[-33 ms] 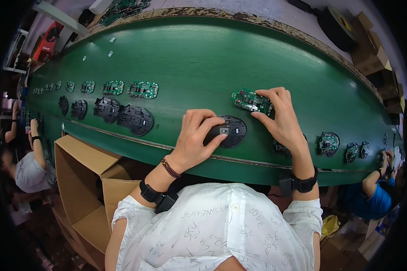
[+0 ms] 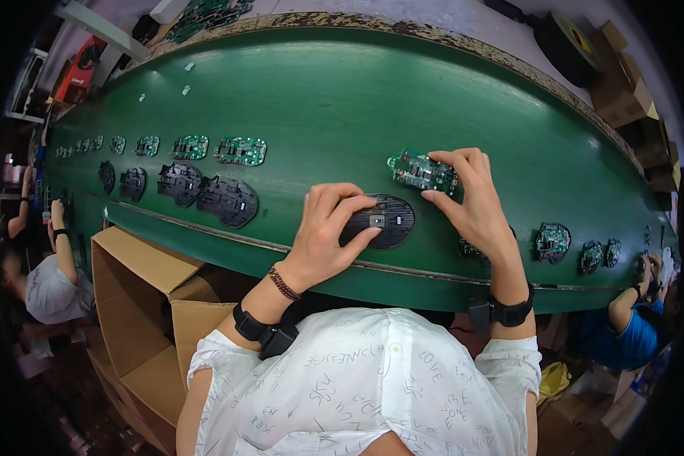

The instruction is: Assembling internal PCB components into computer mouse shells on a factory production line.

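On the green work surface in front of me lies a black plastic shell, shaped like the base of a computer mouse. My left hand grips its left side, thumb and index finger close to a small square part in its middle. Just beyond and to the right, my right hand pinches a green circuit board by its right end, between thumb and fingers. The board is held apart from the shell, its component side showing. Part of the shell's left side is hidden under my left fingers.
To the left run a row of circuit boards and a row of black shells. Shells with boards lie to the right, one partly behind my right wrist. An open cardboard box stands below the left edge. Other people work at both sides.
The circuit board in my right hand has tilted slightly and its free end has shifted a little to the left. My left hand and the shell are practically still.
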Motion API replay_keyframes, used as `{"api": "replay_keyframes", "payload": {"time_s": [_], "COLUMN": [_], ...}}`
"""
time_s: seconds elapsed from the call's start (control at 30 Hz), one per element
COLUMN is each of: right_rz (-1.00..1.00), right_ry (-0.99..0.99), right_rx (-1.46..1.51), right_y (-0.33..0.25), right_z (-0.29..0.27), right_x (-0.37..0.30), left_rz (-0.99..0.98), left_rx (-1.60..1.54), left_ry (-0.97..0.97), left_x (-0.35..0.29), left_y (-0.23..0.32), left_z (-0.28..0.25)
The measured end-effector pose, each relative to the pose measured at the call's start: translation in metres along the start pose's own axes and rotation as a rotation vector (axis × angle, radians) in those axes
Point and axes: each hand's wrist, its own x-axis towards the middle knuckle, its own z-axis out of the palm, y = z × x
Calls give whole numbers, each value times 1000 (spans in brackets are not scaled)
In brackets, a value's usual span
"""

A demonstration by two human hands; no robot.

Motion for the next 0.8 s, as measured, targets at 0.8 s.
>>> {"api": "replay_keyframes", "payload": {"time_s": [0.8], "right_rz": [-225], "right_ry": [-275], "right_rx": [-46], "right_y": [-59], "right_z": [22], "right_x": [-10], "left_rz": [-62], "left_rx": [-86], "left_ry": [-127], "left_x": [-18], "left_y": [-14], "left_z": [-29]}}
